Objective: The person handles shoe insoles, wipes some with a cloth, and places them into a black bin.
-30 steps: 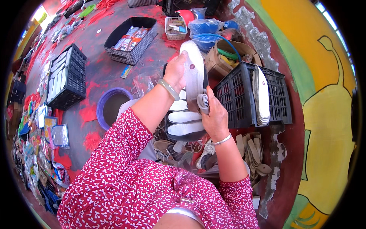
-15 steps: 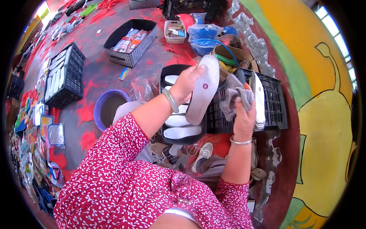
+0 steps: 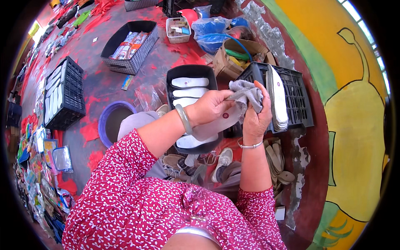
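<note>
My left hand grips a white shoe insole at its upper end, holding it slantwise over my lap. My right hand is closed on a grey cloth bunched against the top of that insole. Just beyond both hands lies a black tray with white insoles laid flat in it. To the right stands a black crate with a stack of white insoles on edge inside.
A purple bucket stands to my left. Further off are a black crate with insoles, a grey basket of packets, a cardboard box and blue bags. Shoes and sandals lie by my knees. A painted wall runs along the right.
The insole has come down from upright to a slant in front of me. My right hand brought the grey cloth from the right onto the insole's top.
</note>
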